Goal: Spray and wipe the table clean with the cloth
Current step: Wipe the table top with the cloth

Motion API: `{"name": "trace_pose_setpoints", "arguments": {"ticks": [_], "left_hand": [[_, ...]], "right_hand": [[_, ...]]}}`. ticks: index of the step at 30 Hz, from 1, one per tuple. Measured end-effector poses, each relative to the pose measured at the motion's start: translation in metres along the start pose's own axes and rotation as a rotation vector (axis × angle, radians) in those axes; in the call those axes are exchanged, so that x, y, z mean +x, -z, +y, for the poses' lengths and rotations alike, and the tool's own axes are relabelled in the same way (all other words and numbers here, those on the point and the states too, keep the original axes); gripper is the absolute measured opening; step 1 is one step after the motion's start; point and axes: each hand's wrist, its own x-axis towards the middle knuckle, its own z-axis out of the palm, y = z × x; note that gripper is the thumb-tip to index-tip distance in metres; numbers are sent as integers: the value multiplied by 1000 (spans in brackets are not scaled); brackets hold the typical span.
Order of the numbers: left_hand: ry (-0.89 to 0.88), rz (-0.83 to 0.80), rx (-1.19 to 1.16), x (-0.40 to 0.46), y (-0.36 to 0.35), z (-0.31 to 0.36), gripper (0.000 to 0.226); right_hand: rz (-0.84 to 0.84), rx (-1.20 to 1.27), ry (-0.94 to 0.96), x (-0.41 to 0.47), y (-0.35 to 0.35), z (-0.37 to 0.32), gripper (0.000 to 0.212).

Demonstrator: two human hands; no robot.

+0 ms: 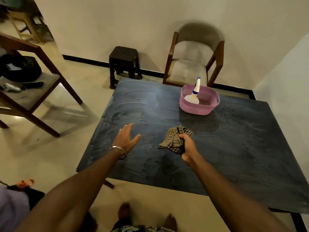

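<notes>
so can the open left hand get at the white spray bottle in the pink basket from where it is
Probably yes. The left hand is open and holds nothing, and bare dark table top lies between it and the pink plastic basket. The white spray bottle leans with its neck above the rim.

Left hand: reaching out flat over the table, fingers lying straight, bangle circling the wrist. Right hand: gripping the bunched cloth above the table, arm extending forward.
</notes>
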Motion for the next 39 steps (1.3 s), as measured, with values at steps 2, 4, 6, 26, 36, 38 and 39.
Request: {"name": "trace_pose_setpoints", "arguments": {"ticks": [2, 4, 6, 26, 36, 38, 39], "left_hand": [[4, 0, -8, 5, 8, -14, 70], [5, -23, -19, 11, 15, -29, 69], [0, -40, -27, 16, 20, -42, 70], [-8, -85, -27, 106, 26, -74, 66], [95, 7, -99, 106, 56, -105, 56], [104, 46, -137, 104, 67, -117, 55], [111, 69, -164, 101, 72, -123, 56]], "right_hand": [[36, -9, -12, 0, -16, 11, 34], [45, 20, -7, 0, -33, 22, 35], [47, 33, -4, -1, -45, 31, 35], [-4, -1, -71, 77, -129, 0, 40], [-116, -531, 277, 76, -209, 3, 20], [-190, -844, 497, 78, -228, 21, 38], [-229, -1006, 612, 80, -234, 32, 44]]}}
